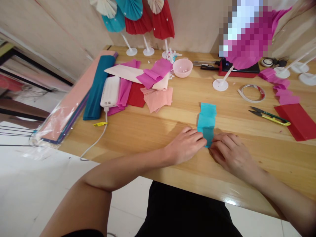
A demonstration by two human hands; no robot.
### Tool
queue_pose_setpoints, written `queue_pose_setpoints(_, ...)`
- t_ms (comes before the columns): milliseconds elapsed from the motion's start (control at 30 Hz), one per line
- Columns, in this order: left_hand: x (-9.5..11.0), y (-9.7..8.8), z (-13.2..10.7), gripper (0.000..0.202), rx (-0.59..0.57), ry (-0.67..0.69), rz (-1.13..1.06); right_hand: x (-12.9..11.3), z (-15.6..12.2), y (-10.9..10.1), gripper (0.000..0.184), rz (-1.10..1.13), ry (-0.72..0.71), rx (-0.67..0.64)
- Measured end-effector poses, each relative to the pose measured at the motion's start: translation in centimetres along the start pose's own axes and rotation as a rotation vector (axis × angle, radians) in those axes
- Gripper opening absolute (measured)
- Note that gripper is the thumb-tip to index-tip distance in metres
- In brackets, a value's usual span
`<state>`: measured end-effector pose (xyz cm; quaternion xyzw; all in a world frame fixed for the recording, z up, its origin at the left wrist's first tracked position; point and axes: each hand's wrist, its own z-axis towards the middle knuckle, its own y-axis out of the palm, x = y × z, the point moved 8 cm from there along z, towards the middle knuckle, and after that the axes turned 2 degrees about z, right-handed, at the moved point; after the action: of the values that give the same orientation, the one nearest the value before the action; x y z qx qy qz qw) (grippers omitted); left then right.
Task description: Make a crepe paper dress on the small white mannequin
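Note:
A narrow strip of blue crepe paper (206,119) lies lengthwise on the wooden table, with crosswise creases along it. At its near end, my left hand (186,144) has its fingers curled together on the left edge. My right hand (230,153) pinches the right edge at the same end, thumb and fingers closed. The fingertips partly cover the paper's near corners. Beyond the strip stands a white round base (220,85) with a stem carrying a magenta pleated paper piece (247,49). To the right lie yellow-handled thread snips (270,117).
Red paper (297,121) and a tape roll (253,93) lie right. A pink bowl (182,68) stands at the back, near peach paper pieces (158,98). At left are a white power bank (110,92) with a cable and a teal paper roll (98,89).

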<state>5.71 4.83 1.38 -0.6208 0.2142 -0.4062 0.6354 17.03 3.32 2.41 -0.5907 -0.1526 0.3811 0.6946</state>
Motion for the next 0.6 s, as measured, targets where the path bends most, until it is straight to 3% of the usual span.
queue_pose_setpoints(200, 0.36, -0.38, -0.05, 0.022, -0.002, 0.029, 0.064, 0.55, 0.34, 0.23, 0.017, 0.133, 0.035, 0.022)
queue_pose_setpoints(600, 0.06, -0.23, 0.03, 0.024, -0.014, -0.027, -0.023, 0.81, 0.66, -0.09, 0.003, 0.216, 0.064, 0.029)
